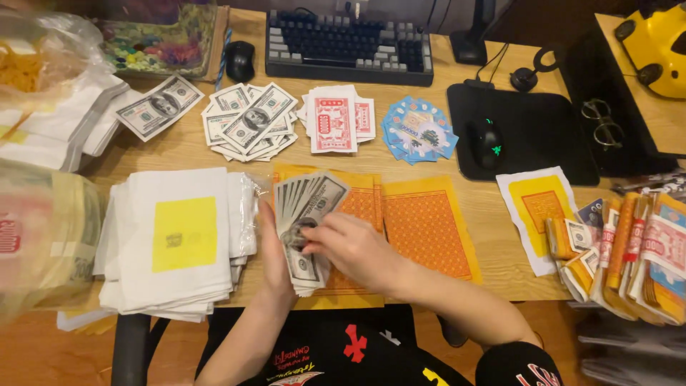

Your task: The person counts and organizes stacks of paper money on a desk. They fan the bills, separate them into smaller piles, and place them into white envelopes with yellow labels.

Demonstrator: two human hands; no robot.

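The left hand (275, 246) is gripping a fanned stack of banknote-style paper bills (309, 214) from beneath, fingers curled around the lower part of the fan, which is spreading upward over the orange patterned sheets (425, 225) lying on the wooden desk (493, 250). The right hand (354, 246) is lying across the front of the fan, fingers bent and touching the bills near their middle — thumb side hidden, so how firmly it is pinching cannot be told.

Just left of the hands, a thick pile of white sheets with a yellow square (175, 239) is sitting on the desk. Further back, a loose heap of similar bills (250, 121), red-and-white printed slips (336, 120) and a fan of blue cards (418, 130) are lying in a row before a dark keyboard (349, 46). A black mouse (487, 143) is resting on its pad to the right.
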